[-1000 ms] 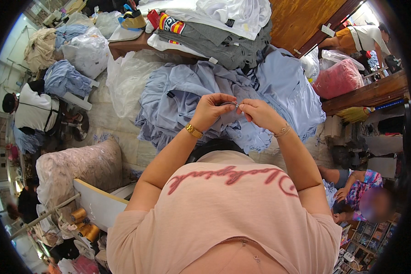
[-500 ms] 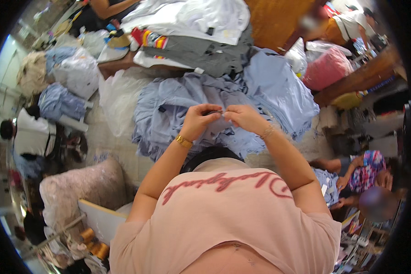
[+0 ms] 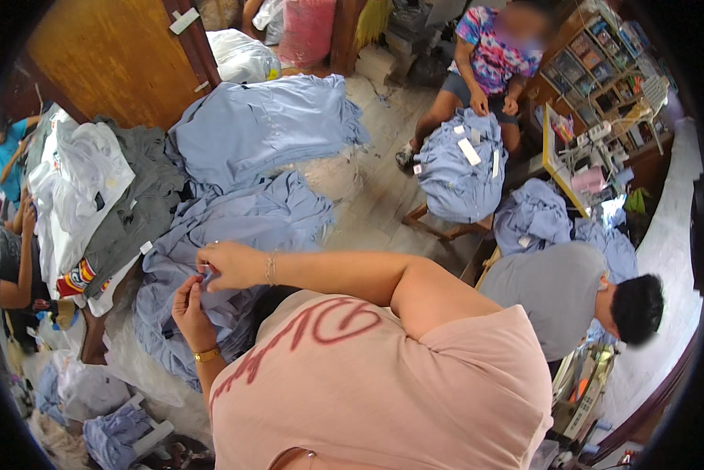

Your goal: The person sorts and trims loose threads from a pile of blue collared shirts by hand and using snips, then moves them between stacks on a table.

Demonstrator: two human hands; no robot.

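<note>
In the head view, the person's left hand [image 3: 194, 319] and right hand [image 3: 238, 264] meet over a loose heap of pale blue cloth [image 3: 238, 211], their fingertips close together. The fingers of both are bent and narrow rather than spread; whether a small thing sits between them is too fine to tell, and whether the tips touch is also unclear.

The cloth lies beneath and around the hands, rumpled, and what holds it up is hidden. Anything tiny let slip here could well drop into those folds and be hard to find.

A gold watch [image 3: 207, 355] on the left wrist and a thin bracelet [image 3: 270, 270] on the right might snag a thread if either wrist dips into the heap.

Grey clothes [image 3: 144, 176] and white clothes [image 3: 82, 168] lie piled just beside the blue heap; a tug on the blue could drag an edge along and mix the piles. A smoother blue stack [image 3: 262, 129] lies next to it too, and might slump if pushed.
</note>
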